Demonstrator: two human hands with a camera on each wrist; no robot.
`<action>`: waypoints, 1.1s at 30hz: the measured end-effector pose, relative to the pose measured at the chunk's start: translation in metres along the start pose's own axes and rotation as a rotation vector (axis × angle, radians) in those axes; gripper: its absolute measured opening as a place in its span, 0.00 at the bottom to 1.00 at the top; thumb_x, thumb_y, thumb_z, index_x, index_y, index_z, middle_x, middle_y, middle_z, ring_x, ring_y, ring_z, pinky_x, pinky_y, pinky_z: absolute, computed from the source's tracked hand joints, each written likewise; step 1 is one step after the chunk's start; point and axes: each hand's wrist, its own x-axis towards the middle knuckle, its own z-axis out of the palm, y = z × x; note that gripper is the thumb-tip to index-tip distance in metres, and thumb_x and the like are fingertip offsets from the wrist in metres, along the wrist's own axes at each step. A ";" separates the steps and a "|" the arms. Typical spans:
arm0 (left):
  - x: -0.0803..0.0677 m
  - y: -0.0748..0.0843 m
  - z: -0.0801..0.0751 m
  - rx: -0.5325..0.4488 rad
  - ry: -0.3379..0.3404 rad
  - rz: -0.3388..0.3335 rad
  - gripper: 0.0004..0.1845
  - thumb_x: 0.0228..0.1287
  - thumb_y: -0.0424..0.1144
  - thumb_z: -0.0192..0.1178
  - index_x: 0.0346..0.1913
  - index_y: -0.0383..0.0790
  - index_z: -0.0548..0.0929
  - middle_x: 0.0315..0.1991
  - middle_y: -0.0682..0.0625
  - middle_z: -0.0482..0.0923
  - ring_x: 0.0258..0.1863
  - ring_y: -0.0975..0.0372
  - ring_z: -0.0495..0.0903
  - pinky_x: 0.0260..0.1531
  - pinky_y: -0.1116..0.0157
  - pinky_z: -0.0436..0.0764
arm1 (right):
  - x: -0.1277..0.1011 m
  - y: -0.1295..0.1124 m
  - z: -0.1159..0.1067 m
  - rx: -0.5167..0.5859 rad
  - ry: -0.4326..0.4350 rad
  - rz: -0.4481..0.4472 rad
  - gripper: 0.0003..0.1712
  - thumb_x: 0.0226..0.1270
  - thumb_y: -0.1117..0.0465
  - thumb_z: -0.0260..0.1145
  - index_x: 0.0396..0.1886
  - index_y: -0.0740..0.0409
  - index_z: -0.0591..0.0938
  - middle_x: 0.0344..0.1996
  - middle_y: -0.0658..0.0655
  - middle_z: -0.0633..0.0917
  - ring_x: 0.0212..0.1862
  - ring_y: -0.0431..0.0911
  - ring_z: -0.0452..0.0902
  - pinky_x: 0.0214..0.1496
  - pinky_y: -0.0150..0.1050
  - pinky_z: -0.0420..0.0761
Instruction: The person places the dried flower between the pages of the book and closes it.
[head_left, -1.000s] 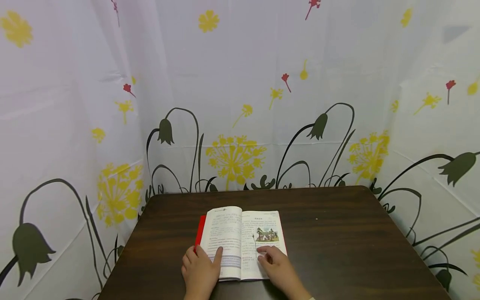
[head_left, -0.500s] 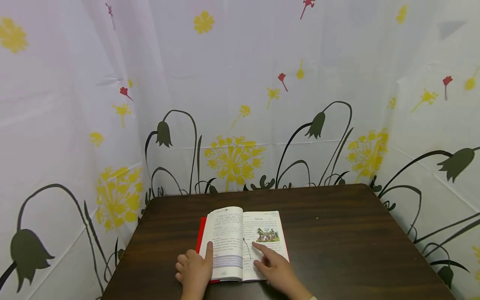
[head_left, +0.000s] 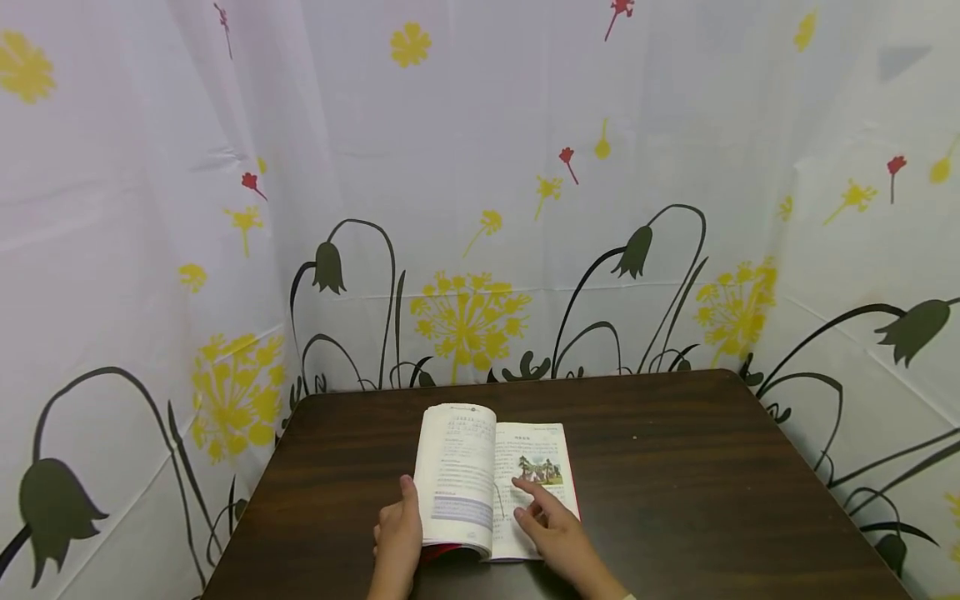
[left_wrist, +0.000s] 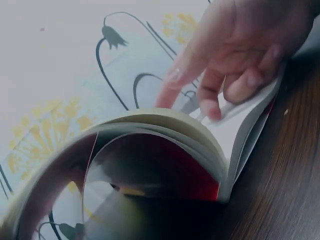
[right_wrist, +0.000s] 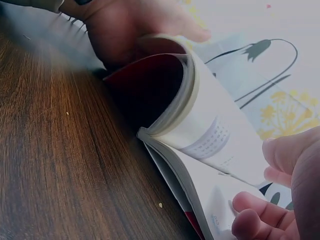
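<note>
We see the book point(head_left: 491, 483) open on the worktop point(head_left: 675, 467). The left hand point(head_left: 397, 537) grips its raised left half; the right hand point(head_left: 551, 533) rests open-fingered on the right page. The grip looks shallow: pages could spring free and crease.

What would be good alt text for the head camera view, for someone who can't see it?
A person's left hand lifts the left half of an open book into a curl while the right hand rests its fingers on the right page. The book lies on a dark wooden table before a flower-printed curtain.
</note>
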 end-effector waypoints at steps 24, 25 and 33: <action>-0.030 0.004 0.039 0.269 -0.622 0.800 0.28 0.84 0.53 0.56 0.82 0.61 0.73 0.86 0.52 0.65 0.82 0.48 0.67 0.75 0.40 0.75 | -0.015 -0.022 -0.043 0.267 0.238 0.130 0.35 0.90 0.40 0.51 0.80 0.58 0.70 0.54 0.57 0.83 0.49 0.46 0.81 0.46 0.40 0.84; -0.032 0.003 0.044 0.353 -0.674 0.744 0.29 0.81 0.58 0.58 0.81 0.66 0.74 0.87 0.54 0.63 0.82 0.47 0.65 0.73 0.35 0.73 | -0.017 -0.022 -0.049 0.117 0.279 0.131 0.33 0.87 0.41 0.57 0.77 0.58 0.74 0.56 0.58 0.81 0.52 0.48 0.80 0.51 0.43 0.84; -0.041 0.001 0.050 0.427 -0.603 0.626 0.43 0.75 0.66 0.62 0.86 0.56 0.65 0.86 0.49 0.63 0.79 0.43 0.67 0.72 0.29 0.72 | -0.036 -0.015 -0.078 -0.692 0.181 0.044 0.38 0.72 0.41 0.76 0.77 0.47 0.79 0.68 0.56 0.81 0.67 0.55 0.78 0.65 0.62 0.84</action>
